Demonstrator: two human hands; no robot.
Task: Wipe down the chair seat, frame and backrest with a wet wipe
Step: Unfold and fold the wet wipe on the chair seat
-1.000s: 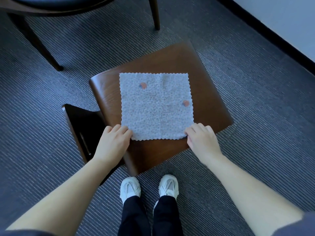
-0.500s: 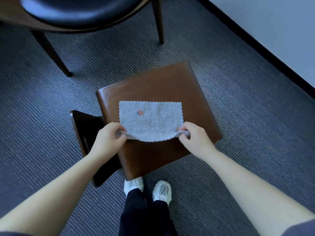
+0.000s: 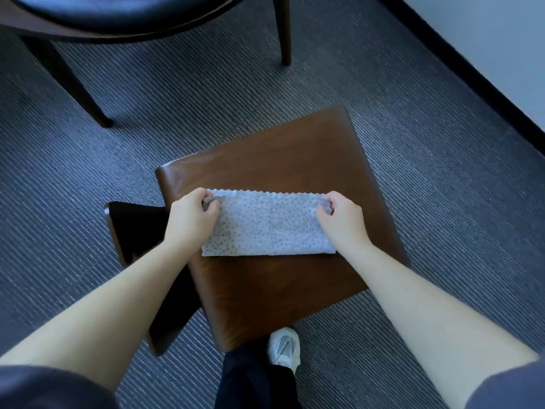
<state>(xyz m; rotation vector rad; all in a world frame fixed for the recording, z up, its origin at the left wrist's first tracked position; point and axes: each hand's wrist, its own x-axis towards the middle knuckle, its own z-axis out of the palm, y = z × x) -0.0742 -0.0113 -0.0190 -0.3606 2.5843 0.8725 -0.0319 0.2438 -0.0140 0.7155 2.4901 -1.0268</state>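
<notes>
Wipe point(image 3: 269, 228) sits dead centre of the frame, doubled over into a long strip on the brown wooden seat point(image 3: 280, 154), with the scalloped edge toward the top and the straight fold toward the bottom. Left hand point(image 3: 191, 216) has the strip's upper-left corner, right hand point(image 3: 339, 219) the upper-right. On both, the fingers point(image 3: 211, 212) curl in against the thumb and pinch the cloth, with nothing else in them.

It looks thin, limp and very light. Being wet, I'd expect it to cling to the glossy wood and to itself, so it won't keep a shape on its own. The corners are the place to lift it, as here. For scrubbing, a flat palm over the doubled middle should serve better, or it may bunch and roll. A hard tug between the two pinches could stretch it. The seat looks smooth and hard, so the pad should glide.

Upper left, a second chair point(image 3: 118, 13) with a black cushion. Bottom centre, a white shoe point(image 3: 283, 346) on ribbed carpet point(image 3: 442, 202).
</notes>
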